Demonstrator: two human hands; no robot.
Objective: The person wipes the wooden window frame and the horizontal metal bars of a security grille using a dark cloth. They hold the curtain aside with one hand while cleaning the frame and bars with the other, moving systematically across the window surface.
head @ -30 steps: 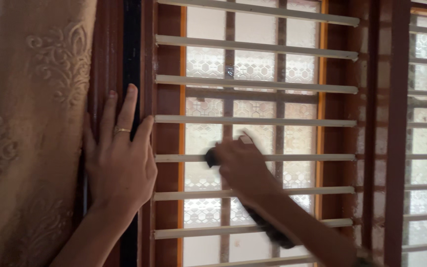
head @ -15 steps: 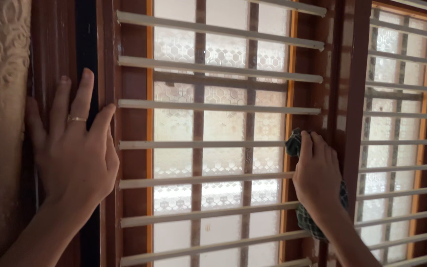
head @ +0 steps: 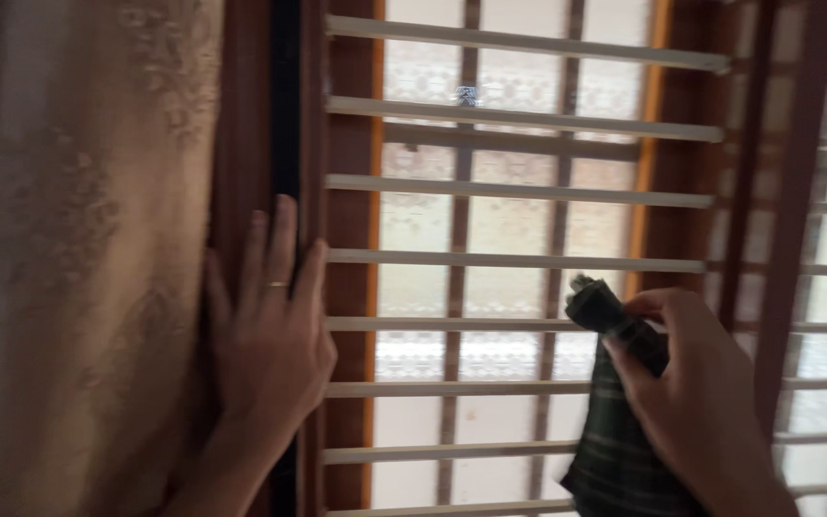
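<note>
Against the wooden window frame [head: 241, 172], the left hand [head: 265, 335] lies flat with fingers spread, seemingly for support, while right of it the right hand [head: 691, 402] pinches a dark checked cloth [head: 614, 421] bunched by the grille bars [head: 519, 258]

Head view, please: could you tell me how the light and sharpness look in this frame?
Head view: strongly backlit by the frosted window panes; left hand and curtain sit in dim shadow; motion blur softens everything, most on the right hand and its dark cloth.
</note>
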